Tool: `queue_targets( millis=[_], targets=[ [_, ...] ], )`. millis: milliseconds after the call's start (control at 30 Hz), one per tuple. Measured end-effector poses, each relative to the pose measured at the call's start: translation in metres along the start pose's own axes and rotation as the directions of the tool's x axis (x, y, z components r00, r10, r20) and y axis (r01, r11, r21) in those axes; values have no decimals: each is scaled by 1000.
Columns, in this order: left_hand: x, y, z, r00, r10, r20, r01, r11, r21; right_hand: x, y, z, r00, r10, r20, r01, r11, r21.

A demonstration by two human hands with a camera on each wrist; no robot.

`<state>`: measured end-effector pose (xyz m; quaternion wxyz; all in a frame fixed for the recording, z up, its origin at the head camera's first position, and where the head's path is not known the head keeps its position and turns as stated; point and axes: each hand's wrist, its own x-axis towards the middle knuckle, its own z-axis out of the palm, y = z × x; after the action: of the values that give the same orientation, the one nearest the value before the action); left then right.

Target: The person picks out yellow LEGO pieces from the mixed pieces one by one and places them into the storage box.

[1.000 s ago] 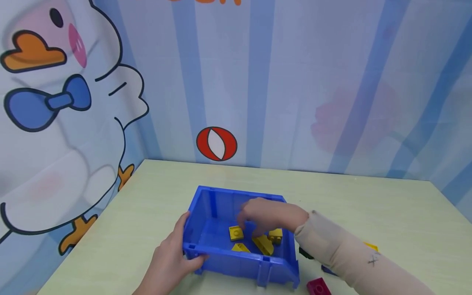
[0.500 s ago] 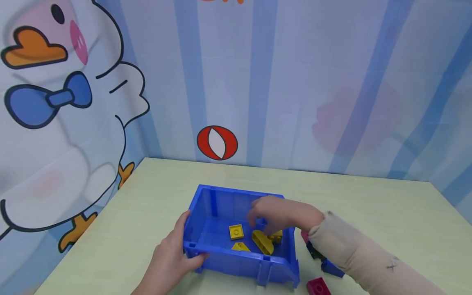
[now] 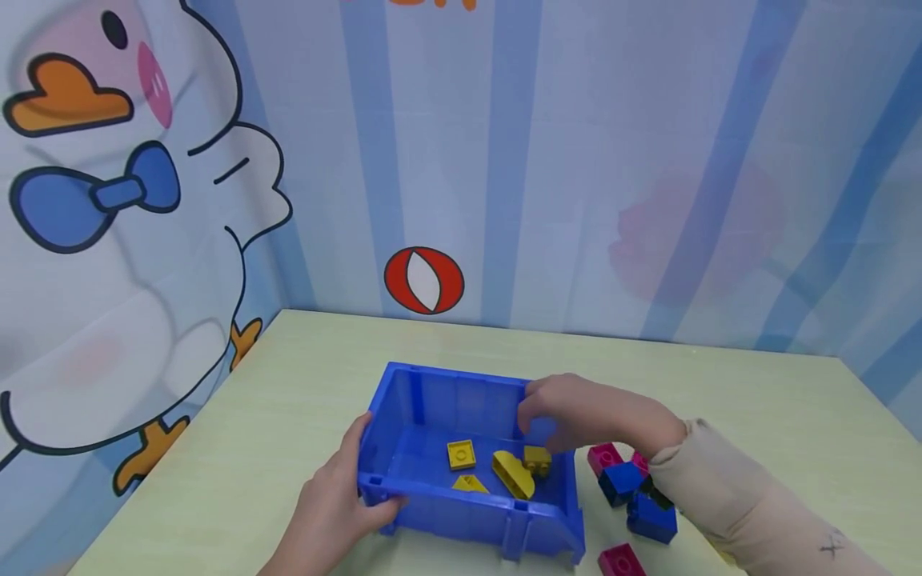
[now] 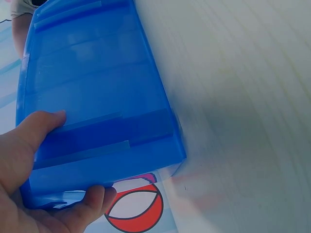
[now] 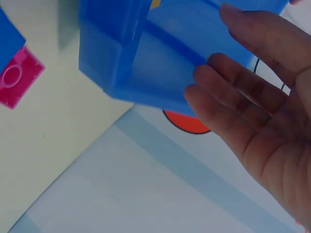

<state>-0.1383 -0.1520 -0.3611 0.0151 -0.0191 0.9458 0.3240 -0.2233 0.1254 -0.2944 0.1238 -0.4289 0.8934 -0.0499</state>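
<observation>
A blue plastic bin (image 3: 446, 512) stands on the table, with several yellow toy bricks (image 3: 513, 474) lying on its floor. My left hand (image 3: 334, 500) grips the bin's left side, thumb on the front wall. In the left wrist view that hand (image 4: 53, 170) has its thumb on one face of the bin (image 4: 97, 68) and its fingers round the edge. Over the bin's right rear corner hovers my right hand (image 3: 569, 408). The right wrist view shows this hand (image 5: 262, 107) with relaxed, slightly bent fingers and nothing in them.
Right of the bin lie blue bricks (image 3: 651, 518) and pink bricks (image 3: 621, 562), partly hidden by the right sleeve (image 3: 749, 488). The pale table (image 3: 288, 384) ends at a printed cloth backdrop (image 3: 576, 200) behind.
My right hand has moved right, from above the yellow bricks to the bin's right rear corner. The bricks beside the bin have come into sight. The left hand keeps its hold.
</observation>
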Motion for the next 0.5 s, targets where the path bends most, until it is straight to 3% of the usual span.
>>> queue_targets(
  millis=[267,500],
  targets=[
    [0,1,-1,1000,8,-2,-8,1000,4,-21,12,-3,997,-33,-66,34,999,23],
    [-1,1,0,1000,1,-2,-1,1000,11,-34,13,-3,998,29,-55,-25,997,68]
  ],
)
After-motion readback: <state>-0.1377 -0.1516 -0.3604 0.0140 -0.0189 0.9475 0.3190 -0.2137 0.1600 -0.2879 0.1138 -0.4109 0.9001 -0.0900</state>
